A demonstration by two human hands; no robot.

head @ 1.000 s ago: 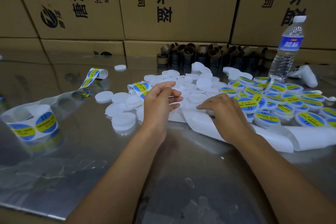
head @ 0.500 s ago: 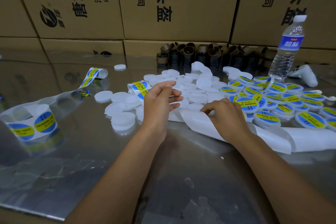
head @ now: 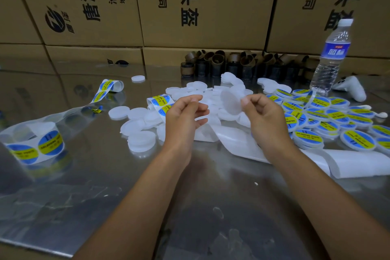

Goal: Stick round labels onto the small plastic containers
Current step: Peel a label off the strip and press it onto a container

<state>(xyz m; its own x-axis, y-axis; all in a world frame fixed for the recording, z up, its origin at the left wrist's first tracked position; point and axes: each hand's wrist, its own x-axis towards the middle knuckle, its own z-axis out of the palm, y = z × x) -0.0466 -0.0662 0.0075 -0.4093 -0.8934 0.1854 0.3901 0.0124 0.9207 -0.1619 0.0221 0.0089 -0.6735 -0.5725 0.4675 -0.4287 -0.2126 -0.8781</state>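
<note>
My right hand [head: 263,116] is raised above the table and pinches a thin round whitish disc [head: 231,101] by its edge, between thumb and fingertips. My left hand [head: 183,116] hovers just left of it, fingers loosely curled, with nothing visible in it. Unlabelled white plastic containers [head: 139,139] lie scattered under and left of my hands. Containers with blue-and-yellow labels [head: 337,120] are heaped at the right. A white backing strip [head: 242,143] trails on the table below my right hand.
A label roll [head: 31,145] stands at the far left, and a short label strip [head: 160,101] lies by my left hand. A water bottle [head: 331,57], brown cores [head: 221,63] and a white handheld device [head: 352,88] stand before cardboard boxes [head: 200,6].
My right hand has lifted off the backing strip and now holds the round disc up. My left hand stayed raised in about the same place.
</note>
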